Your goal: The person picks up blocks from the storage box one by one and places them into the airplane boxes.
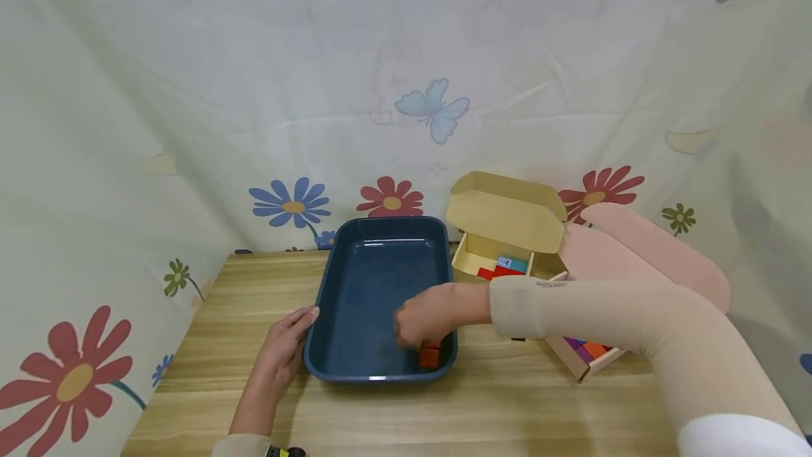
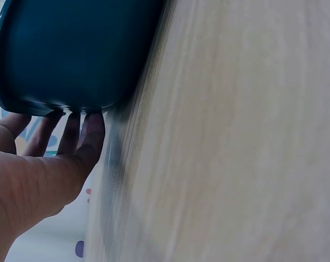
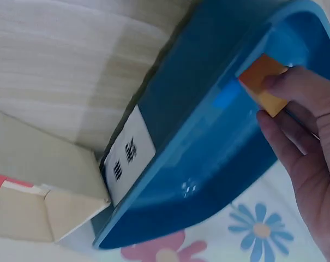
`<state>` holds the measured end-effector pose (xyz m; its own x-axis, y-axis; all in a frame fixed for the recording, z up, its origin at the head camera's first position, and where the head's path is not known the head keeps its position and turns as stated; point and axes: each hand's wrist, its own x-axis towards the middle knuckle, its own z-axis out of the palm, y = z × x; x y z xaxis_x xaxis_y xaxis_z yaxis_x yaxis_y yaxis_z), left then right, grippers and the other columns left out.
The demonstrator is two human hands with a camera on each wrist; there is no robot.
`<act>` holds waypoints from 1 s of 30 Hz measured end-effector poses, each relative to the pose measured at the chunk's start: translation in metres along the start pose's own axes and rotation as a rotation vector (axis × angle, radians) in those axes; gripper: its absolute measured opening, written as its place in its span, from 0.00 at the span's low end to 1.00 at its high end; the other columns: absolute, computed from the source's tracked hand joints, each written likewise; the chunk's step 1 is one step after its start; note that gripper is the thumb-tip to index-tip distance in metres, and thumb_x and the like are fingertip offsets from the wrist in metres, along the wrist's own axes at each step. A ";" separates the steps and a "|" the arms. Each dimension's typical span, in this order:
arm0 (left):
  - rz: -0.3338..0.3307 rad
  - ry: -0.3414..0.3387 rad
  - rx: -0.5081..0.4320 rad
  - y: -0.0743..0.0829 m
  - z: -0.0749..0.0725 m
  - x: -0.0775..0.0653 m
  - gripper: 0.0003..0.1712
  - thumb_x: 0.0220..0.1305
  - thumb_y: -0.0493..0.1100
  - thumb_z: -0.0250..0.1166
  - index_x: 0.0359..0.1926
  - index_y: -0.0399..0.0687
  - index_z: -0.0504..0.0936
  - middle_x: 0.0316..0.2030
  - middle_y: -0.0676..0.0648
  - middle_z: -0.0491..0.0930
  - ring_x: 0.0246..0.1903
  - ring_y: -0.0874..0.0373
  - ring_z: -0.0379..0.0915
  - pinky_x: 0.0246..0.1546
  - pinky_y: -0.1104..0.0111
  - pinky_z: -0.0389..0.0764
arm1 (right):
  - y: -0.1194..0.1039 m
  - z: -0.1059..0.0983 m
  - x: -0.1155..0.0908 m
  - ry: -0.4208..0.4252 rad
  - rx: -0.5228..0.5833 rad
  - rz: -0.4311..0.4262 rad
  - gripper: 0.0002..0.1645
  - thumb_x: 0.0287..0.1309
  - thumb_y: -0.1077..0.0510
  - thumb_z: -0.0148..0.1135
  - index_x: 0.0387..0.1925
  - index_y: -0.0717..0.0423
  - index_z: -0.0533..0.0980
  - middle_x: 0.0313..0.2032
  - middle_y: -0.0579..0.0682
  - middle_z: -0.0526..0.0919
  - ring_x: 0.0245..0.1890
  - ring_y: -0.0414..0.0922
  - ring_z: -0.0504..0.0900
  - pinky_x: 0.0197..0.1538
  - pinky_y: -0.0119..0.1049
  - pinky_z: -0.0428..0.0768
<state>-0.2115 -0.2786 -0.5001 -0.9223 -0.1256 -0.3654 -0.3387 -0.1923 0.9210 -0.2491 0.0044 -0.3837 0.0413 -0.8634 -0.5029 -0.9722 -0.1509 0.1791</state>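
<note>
A deep blue tray (image 1: 371,302) stands on the wooden table. My left hand (image 1: 282,348) is at its left side, thumb at the rim; in the left wrist view, the extended fingers (image 2: 69,134) press their tips against the tray's outer wall. Over the tray's near right corner is my right hand (image 1: 425,314). The right wrist view shows it pinching an orange block (image 3: 257,79) between thumb and fingers, inside the tray walls. A brighter blue patch (image 3: 227,94) shows beside that block. From the head, red-orange block faces (image 1: 429,356) show just below the hand.
Right of the tray, an open yellow box (image 1: 507,217) holds red and blue blocks. A pink box (image 1: 634,252) with its lid up holds purple and orange blocks, partly behind the right sleeve (image 1: 590,312). A white printed label (image 3: 129,153) is on the tray's outer wall.
</note>
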 end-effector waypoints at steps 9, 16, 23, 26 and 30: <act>0.003 -0.009 0.012 0.003 -0.001 0.001 0.33 0.60 0.48 0.66 0.61 0.34 0.70 0.39 0.51 0.82 0.41 0.62 0.78 0.42 0.69 0.80 | 0.019 -0.002 -0.036 0.121 0.148 0.153 0.21 0.58 0.57 0.63 0.55 0.47 0.76 0.51 0.43 0.81 0.48 0.41 0.75 0.44 0.25 0.78; -0.009 -0.001 0.055 0.005 -0.005 0.002 0.37 0.59 0.51 0.66 0.63 0.34 0.68 0.47 0.47 0.80 0.45 0.60 0.77 0.44 0.70 0.79 | 0.037 -0.007 -0.049 0.140 0.199 0.231 0.22 0.57 0.58 0.63 0.55 0.47 0.76 0.53 0.44 0.80 0.51 0.43 0.76 0.46 0.28 0.79; -0.006 0.010 0.040 0.001 -0.004 0.001 0.36 0.58 0.51 0.67 0.62 0.35 0.69 0.45 0.47 0.81 0.42 0.61 0.78 0.43 0.69 0.80 | 0.052 -0.009 -0.057 0.169 0.246 0.289 0.23 0.57 0.59 0.62 0.56 0.46 0.76 0.52 0.44 0.80 0.49 0.42 0.77 0.46 0.27 0.78; -0.007 0.004 0.040 -0.001 -0.002 0.002 0.37 0.58 0.51 0.67 0.62 0.35 0.69 0.45 0.47 0.81 0.42 0.61 0.78 0.43 0.69 0.80 | 0.057 -0.005 -0.062 0.162 0.275 0.332 0.23 0.56 0.58 0.64 0.56 0.46 0.76 0.49 0.44 0.81 0.46 0.42 0.78 0.44 0.27 0.79; -0.012 0.001 0.044 -0.003 -0.001 0.003 0.37 0.58 0.52 0.67 0.62 0.35 0.69 0.45 0.48 0.81 0.43 0.61 0.78 0.43 0.69 0.79 | 0.065 0.004 -0.070 0.196 0.280 0.372 0.22 0.54 0.57 0.67 0.53 0.49 0.77 0.44 0.46 0.83 0.40 0.42 0.80 0.42 0.27 0.80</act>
<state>-0.2128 -0.2794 -0.5035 -0.9181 -0.1245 -0.3764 -0.3575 -0.1505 0.9217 -0.3162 0.0571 -0.3397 -0.3031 -0.9123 -0.2756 -0.9528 0.2959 0.0685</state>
